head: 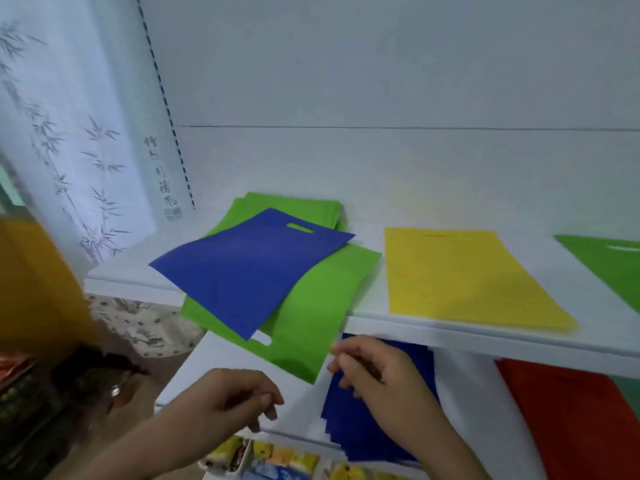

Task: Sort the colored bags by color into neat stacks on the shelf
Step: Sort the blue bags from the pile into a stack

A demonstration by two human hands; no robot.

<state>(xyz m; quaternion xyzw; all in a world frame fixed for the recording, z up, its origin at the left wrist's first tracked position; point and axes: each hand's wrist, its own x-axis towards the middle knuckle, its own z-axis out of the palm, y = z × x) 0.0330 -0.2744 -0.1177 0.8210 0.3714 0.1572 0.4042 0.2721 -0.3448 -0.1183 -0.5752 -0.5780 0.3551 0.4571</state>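
With both the left hand (239, 393) and right hand (370, 367) loosely curled and grasping nothing at lower centre, the blue bag (249, 268) lay crooked on the overhanging green bags (311, 306) mid-frame, which a careless tug could probably drag off the shelf (485, 336).

A sheer white curtain (65, 133) printed with grey bamboo sprigs and a column of calligraphy hangs at the left, beside a slotted metal upright (166, 102) that runs down the pale back wall (398, 81). Below the curtain lies a patterned beige cloth (149, 323), and a blurred orange-yellow shape (34, 289) fills the near left edge above some dark, indistinct clutter. At the bottom, colourful yellow and blue packets (277, 459) sit in a white tray, too blurred to read.
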